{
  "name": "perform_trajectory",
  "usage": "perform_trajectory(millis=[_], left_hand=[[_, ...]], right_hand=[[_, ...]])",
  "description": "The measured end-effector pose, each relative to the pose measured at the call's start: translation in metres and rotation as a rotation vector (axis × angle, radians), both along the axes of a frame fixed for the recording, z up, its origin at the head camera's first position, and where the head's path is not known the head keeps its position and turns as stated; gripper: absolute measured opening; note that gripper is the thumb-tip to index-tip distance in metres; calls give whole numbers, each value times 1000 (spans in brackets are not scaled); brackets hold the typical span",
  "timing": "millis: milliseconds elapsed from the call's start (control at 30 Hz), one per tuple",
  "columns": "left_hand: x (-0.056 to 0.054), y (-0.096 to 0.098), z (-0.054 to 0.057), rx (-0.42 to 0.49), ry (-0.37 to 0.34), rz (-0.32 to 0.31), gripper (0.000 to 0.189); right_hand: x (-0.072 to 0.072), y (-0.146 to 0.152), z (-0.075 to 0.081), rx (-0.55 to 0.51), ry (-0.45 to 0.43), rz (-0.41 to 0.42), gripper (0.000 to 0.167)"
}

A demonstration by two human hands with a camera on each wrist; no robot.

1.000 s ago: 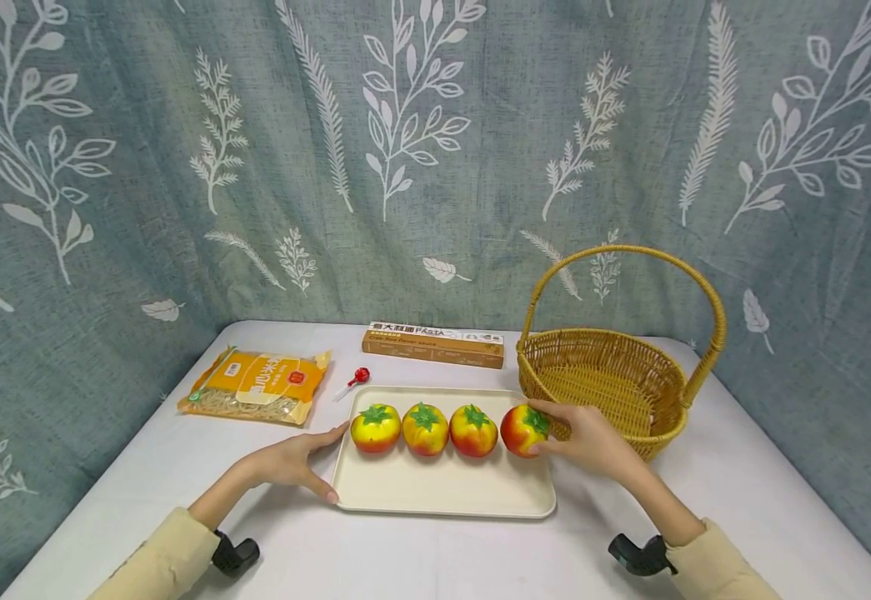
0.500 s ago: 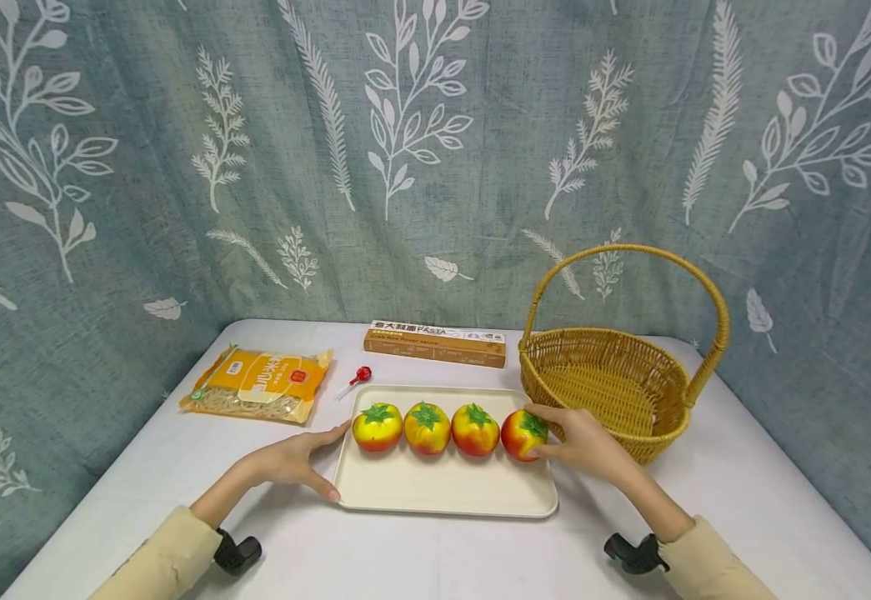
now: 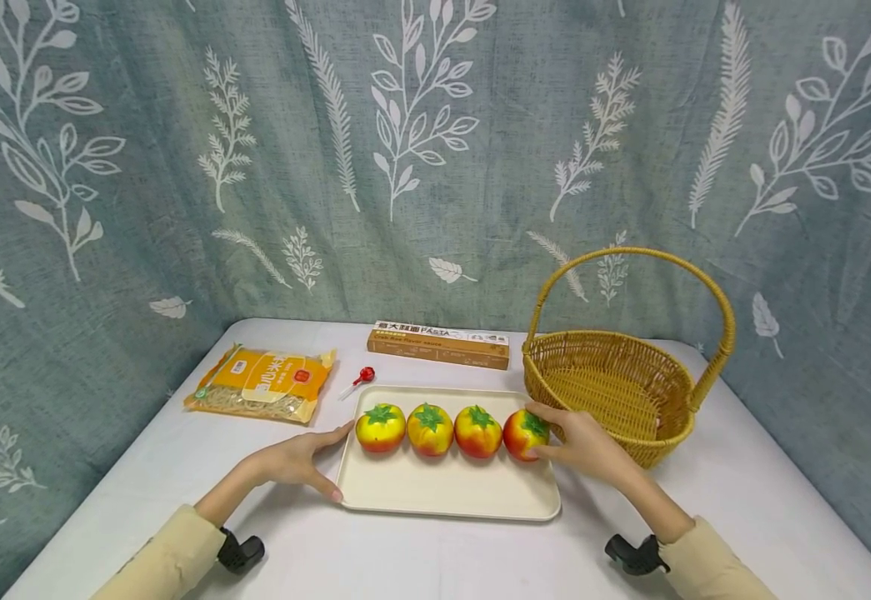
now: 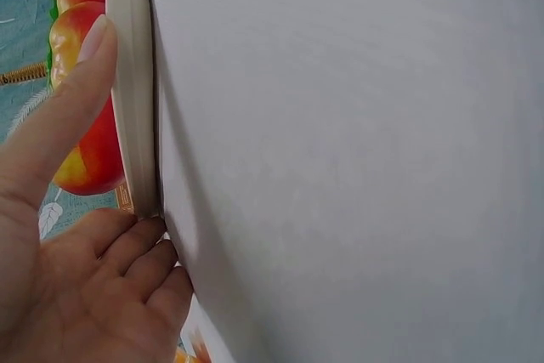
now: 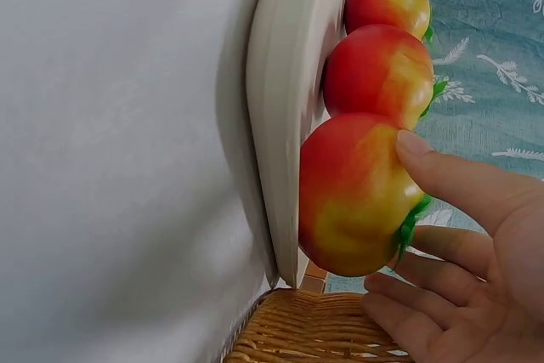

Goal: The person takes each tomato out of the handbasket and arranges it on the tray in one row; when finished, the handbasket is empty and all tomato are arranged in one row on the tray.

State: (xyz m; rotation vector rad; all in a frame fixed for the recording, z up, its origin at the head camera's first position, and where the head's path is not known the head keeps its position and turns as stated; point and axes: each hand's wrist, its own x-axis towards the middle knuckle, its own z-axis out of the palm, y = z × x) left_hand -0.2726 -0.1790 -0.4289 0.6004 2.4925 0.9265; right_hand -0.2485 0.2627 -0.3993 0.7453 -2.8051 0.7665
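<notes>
A cream tray [image 3: 450, 492] carries a row of red-and-yellow tomatoes with green leafy tops along its back half. My right hand [image 3: 581, 442] holds the rightmost tomato [image 3: 518, 435]; the right wrist view shows the thumb against this tomato [image 5: 353, 201], with the fingers behind its leafy side. At the tray's left side is my left hand [image 3: 292, 462], thumb and fingers spread along the edge. In the left wrist view the thumb lies against the tray's rim [image 4: 134, 108] and the other fingertips reach its lower end. The leftmost tomato [image 3: 380, 429] sits just inside that edge.
A wicker basket [image 3: 603, 337] with a tall handle stands behind my right hand. Behind the tray lies a pasta box [image 3: 438, 348]. A red lollipop [image 3: 364, 375] and an orange noodle bag [image 3: 266, 383] lie to the back left. A patterned curtain [image 3: 435, 233] borders the table.
My right hand and the rightmost tomato have shifted slightly left relative to the tray, toward the neighbouring tomato. The left hand stays at the tray's edge. The head view has shifted a little.
</notes>
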Motion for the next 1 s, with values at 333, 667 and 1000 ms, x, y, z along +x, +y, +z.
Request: perform_trajectory(millis=[333,667,1000], left_hand=[[0,-1,2,-4,5,-7,112],[1,0,1,2,7,-5,111],[0,0,0,-4,6,-5,112]], right_hand=[[0,0,3,-3,-29,-14,67],[2,0,3,-4,-19,-3,64],[4,0,4,-12,-4,15,63]])
